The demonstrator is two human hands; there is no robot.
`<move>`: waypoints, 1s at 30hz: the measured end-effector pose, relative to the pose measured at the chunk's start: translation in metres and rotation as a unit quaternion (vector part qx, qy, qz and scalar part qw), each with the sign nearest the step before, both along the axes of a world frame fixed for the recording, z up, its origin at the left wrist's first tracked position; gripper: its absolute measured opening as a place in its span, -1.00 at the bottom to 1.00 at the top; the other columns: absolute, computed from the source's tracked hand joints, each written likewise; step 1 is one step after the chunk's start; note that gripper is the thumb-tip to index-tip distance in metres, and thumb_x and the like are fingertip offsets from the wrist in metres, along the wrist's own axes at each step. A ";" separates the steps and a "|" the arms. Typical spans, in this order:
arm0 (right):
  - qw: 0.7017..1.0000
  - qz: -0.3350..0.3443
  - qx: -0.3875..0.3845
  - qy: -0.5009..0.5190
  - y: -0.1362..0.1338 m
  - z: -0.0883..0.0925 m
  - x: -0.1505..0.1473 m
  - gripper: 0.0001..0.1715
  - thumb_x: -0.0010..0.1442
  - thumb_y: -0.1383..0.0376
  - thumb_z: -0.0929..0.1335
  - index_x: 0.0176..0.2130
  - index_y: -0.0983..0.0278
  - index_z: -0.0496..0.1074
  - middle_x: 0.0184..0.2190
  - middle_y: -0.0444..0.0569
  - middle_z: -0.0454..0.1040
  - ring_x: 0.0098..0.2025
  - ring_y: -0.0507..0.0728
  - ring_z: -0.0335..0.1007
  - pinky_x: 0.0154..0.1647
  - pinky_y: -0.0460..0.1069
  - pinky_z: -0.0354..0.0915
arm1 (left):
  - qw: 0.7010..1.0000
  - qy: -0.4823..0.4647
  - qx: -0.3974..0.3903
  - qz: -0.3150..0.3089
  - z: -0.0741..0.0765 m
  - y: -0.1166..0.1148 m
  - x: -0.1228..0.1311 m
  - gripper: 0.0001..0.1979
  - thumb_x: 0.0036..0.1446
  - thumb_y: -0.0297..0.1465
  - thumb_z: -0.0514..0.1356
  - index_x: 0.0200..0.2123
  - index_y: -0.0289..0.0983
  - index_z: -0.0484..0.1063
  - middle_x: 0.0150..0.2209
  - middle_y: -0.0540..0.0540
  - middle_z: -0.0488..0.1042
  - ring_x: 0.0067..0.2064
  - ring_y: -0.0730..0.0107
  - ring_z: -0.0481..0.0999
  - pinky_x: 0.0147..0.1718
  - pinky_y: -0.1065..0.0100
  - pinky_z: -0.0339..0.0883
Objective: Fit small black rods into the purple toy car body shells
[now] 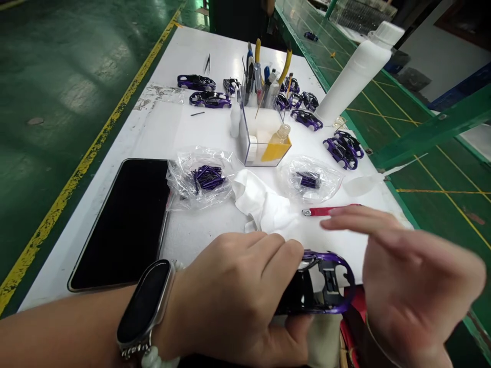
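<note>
My left hand (245, 291), with a dark watch on its wrist, is closed round a purple and black toy car body (326, 281) at the table's near edge. The body lies on its side with its underside showing. My right hand (406, 276) hovers just right of the car body with fingers stretched out toward the left, blurred by motion and holding nothing. A red-handled knife (330, 210) lies on the table just beyond my right fingers, next to a crumpled white cloth (264, 204).
Two clear bags of small purple parts (205, 178) (310, 180) lie mid-table. A black tablet (126, 222) lies at the left. A clear tool holder (261, 128), a white bottle (356, 71) and several purple car bodies (343, 148) stand farther back. A green frame runs along the right.
</note>
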State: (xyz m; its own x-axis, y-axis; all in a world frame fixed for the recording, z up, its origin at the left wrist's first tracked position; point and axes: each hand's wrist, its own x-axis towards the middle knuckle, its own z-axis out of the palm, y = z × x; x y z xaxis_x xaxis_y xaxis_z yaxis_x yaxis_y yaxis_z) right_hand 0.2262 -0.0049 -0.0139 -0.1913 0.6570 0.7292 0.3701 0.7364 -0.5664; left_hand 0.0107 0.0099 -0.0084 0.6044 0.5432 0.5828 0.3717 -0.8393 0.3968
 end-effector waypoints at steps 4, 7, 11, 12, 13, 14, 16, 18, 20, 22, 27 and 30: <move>0.991 -0.084 -0.082 -0.066 0.043 0.026 -0.002 -0.51 0.20 0.30 0.42 0.11 0.18 0.33 -0.01 0.08 0.44 -0.01 0.30 0.45 -0.01 0.28 0.35 | 1.000 0.002 0.000 0.010 -0.003 0.003 -0.001 -0.80 0.09 -0.35 0.15 -0.26 -0.38 0.38 -0.34 -0.18 0.58 -0.39 0.15 0.60 -0.50 0.19 0.53; 0.981 -0.142 -0.067 -0.114 0.084 0.040 -0.014 -0.53 0.22 0.24 0.40 0.10 0.18 0.30 0.03 0.09 0.40 -0.12 0.21 0.45 -0.14 0.18 0.39 | 1.000 0.007 0.003 0.020 -0.005 0.004 -0.002 -0.75 0.12 -0.32 0.13 -0.21 -0.38 0.39 -0.34 -0.14 0.57 -0.38 0.18 0.59 -0.50 0.21 0.51; 0.964 -0.210 -0.034 -0.161 0.125 0.044 -0.035 -0.49 0.18 0.22 0.39 0.11 0.27 0.32 -0.04 0.13 0.48 -0.32 0.12 0.43 -0.33 0.09 0.40 | 0.999 -0.003 0.002 0.038 -0.005 0.005 -0.005 -0.69 0.01 -0.33 0.17 -0.19 -0.40 0.41 -0.37 -0.13 0.55 -0.41 0.21 0.55 -0.50 0.25 0.47; 0.963 -0.207 -0.034 -0.169 0.131 0.043 -0.038 -0.55 0.19 0.24 0.39 0.06 0.26 0.36 -0.12 0.08 0.53 -0.36 0.11 0.43 -0.36 0.06 0.38 | 0.999 -0.008 0.006 0.042 -0.005 0.006 -0.005 -0.67 -0.03 -0.34 0.17 -0.19 -0.41 0.43 -0.40 -0.12 0.53 -0.44 0.23 0.52 -0.54 0.26 0.43; 0.964 -0.200 -0.034 -0.173 0.135 0.042 -0.041 -0.64 0.19 0.26 0.38 0.00 0.23 0.40 -0.19 0.02 0.56 -0.37 0.10 0.43 -0.38 0.04 0.37 | 0.999 -0.013 0.010 0.047 -0.004 0.007 -0.006 -0.66 -0.06 -0.35 0.17 -0.20 -0.42 0.44 -0.44 -0.10 0.50 -0.48 0.24 0.49 -0.58 0.27 0.38; 0.965 -0.196 -0.033 -0.174 0.137 0.041 -0.042 -0.71 0.20 0.27 0.38 -0.05 0.21 0.42 -0.25 -0.04 0.58 -0.39 0.09 0.43 -0.38 0.03 0.36 | 0.999 -0.014 0.012 0.050 -0.004 0.008 -0.006 -0.65 -0.08 -0.36 0.16 -0.21 -0.43 0.45 -0.46 -0.09 0.48 -0.50 0.25 0.47 -0.60 0.27 0.34; 0.965 -0.208 -0.021 -0.160 0.141 0.040 -0.044 -0.73 0.20 0.27 0.39 -0.07 0.20 0.39 -0.29 -0.08 0.57 -0.39 0.09 0.42 -0.37 0.03 0.34 | 0.998 -0.012 0.016 0.060 -0.004 0.011 -0.006 -0.63 -0.10 -0.37 0.15 -0.20 -0.44 0.47 -0.46 -0.09 0.48 -0.50 0.23 0.46 -0.61 0.26 0.30; 0.962 -0.238 0.004 -0.133 0.145 0.040 -0.044 -0.63 0.18 0.23 0.41 -0.02 0.21 0.32 -0.27 -0.05 0.54 -0.39 0.10 0.39 -0.34 0.06 0.32 | 0.998 -0.006 0.012 0.063 -0.004 0.013 -0.006 -0.63 -0.09 -0.36 0.16 -0.19 -0.44 0.47 -0.44 -0.09 0.49 -0.48 0.21 0.49 -0.60 0.25 0.30; 0.959 -0.255 0.017 -0.119 0.152 0.043 -0.044 -0.59 0.16 0.21 0.42 -0.03 0.21 0.28 -0.29 -0.04 0.50 -0.39 0.11 0.34 -0.33 0.08 0.30 | 0.998 -0.005 0.009 0.069 -0.004 0.014 -0.006 -0.64 -0.09 -0.35 0.16 -0.21 -0.42 0.48 -0.46 -0.07 0.49 -0.50 0.22 0.47 -0.60 0.25 0.28; 0.960 -0.251 0.010 -0.124 0.160 0.048 -0.042 -0.64 0.14 0.21 0.42 -0.08 0.21 0.31 -0.30 -0.04 0.49 -0.40 0.11 0.33 -0.34 0.08 0.30 | 0.997 -0.005 0.002 0.074 -0.004 0.014 -0.006 -0.66 -0.09 -0.33 0.17 -0.23 -0.40 0.48 -0.47 -0.06 0.48 -0.51 0.23 0.46 -0.60 0.25 0.27; 0.958 -0.246 -0.030 -0.147 0.192 0.051 -0.040 -0.66 0.15 0.25 0.41 -0.06 0.25 0.39 -0.27 0.00 0.53 -0.39 0.11 0.37 -0.31 0.09 0.34 | 0.993 0.037 -0.060 0.098 -0.004 0.011 -0.006 -0.67 -0.10 -0.34 0.19 -0.22 -0.33 0.46 -0.39 -0.09 0.53 -0.41 0.15 0.52 -0.49 0.20 0.38; 0.957 -0.227 -0.063 -0.172 0.213 0.046 -0.042 -0.68 0.18 0.23 0.44 -0.08 0.30 0.43 -0.34 -0.08 0.52 -0.43 0.05 0.39 -0.34 0.03 0.37 | 0.989 0.046 -0.087 0.108 -0.003 0.010 -0.005 -0.67 -0.14 -0.35 0.19 -0.22 -0.31 0.46 -0.39 -0.09 0.54 -0.40 0.12 0.54 -0.48 0.17 0.40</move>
State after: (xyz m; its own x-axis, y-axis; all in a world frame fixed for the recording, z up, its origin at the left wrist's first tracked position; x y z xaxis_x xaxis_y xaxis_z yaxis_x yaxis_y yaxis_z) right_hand 0.1842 0.2083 0.0322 -0.0795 0.8078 0.5841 0.8157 0.3895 -0.4276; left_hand 0.0056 0.0199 -0.0115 0.5084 0.7534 0.4170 0.5761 -0.6576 0.4855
